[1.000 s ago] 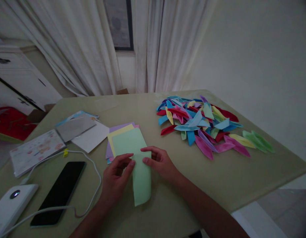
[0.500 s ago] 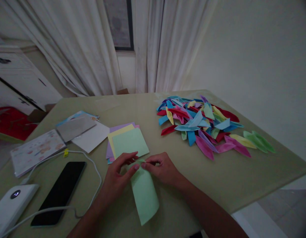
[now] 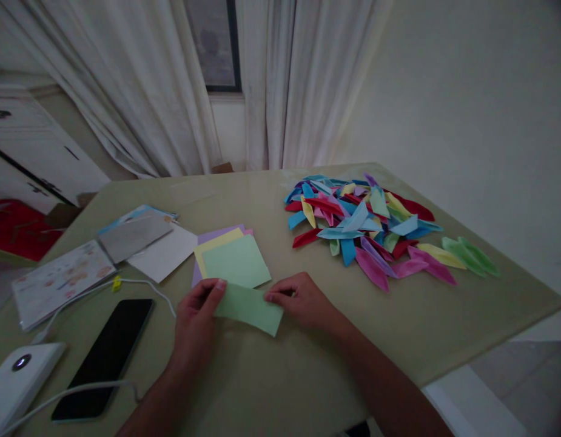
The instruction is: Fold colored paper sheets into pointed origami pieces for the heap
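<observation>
A light green sheet of paper (image 3: 249, 308), now a wide strip, is held up between both hands above the near part of the table. My left hand (image 3: 198, 318) pinches its left end, thumb on top. At the strip's right end, my right hand (image 3: 302, 300) grips the edge between thumb and fingers. Just beyond lies a stack of square papers (image 3: 237, 258), green on top, with yellow, purple and pink edges showing beneath. To the right is a heap of folded paper pieces (image 3: 353, 218) in blue, red, yellow, pink, purple and green.
On the left, a black phone (image 3: 105, 358) and a white power bank (image 3: 23, 379) lie with a white cable (image 3: 144, 282). Behind them are a patterned packet (image 3: 64, 279) and grey and white cards (image 3: 164, 252). The table's right edge (image 3: 493, 346) slopes past my right arm.
The green paper was hanging lengthwise toward me, curled, with both hands at its top. It is now turned sideways as a strip, my left hand having moved left to its far end.
</observation>
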Tool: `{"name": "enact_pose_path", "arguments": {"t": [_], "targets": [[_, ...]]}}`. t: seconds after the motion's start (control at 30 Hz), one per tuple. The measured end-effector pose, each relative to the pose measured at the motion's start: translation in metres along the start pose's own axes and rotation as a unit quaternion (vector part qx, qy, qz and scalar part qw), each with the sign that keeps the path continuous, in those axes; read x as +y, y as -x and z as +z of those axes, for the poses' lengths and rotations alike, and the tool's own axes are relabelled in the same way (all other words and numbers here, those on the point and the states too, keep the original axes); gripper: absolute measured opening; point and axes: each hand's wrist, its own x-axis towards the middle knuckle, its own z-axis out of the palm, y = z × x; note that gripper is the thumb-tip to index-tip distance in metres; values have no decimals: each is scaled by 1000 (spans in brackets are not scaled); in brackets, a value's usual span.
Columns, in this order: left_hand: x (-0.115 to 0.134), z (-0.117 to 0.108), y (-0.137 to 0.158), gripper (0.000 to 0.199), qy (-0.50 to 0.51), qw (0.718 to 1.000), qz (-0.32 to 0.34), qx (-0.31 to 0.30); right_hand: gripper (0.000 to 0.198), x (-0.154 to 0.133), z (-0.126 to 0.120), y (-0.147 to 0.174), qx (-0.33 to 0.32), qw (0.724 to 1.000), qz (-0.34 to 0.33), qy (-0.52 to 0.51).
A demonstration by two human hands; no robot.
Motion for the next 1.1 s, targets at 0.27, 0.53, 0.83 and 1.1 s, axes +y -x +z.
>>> {"name": "enact_pose_path", "arguments": {"t": [0.27, 0.53, 0.83, 1.1], "targets": [[10, 6, -6, 37, 95, 992, -18, 77, 23, 14, -17, -13, 95, 989, 8, -117], [10, 9, 6, 38, 88, 994, -58, -13, 24, 11, 4, -7, 35, 993, 15, -114], [19, 8, 14, 47, 128, 973, -153, -114, 39, 14, -2, -15, 64, 951, 74, -292], [16, 10, 22, 52, 113, 979, -129, -109, 40, 11, -4, -15, 102, 927, 104, -345]]}}
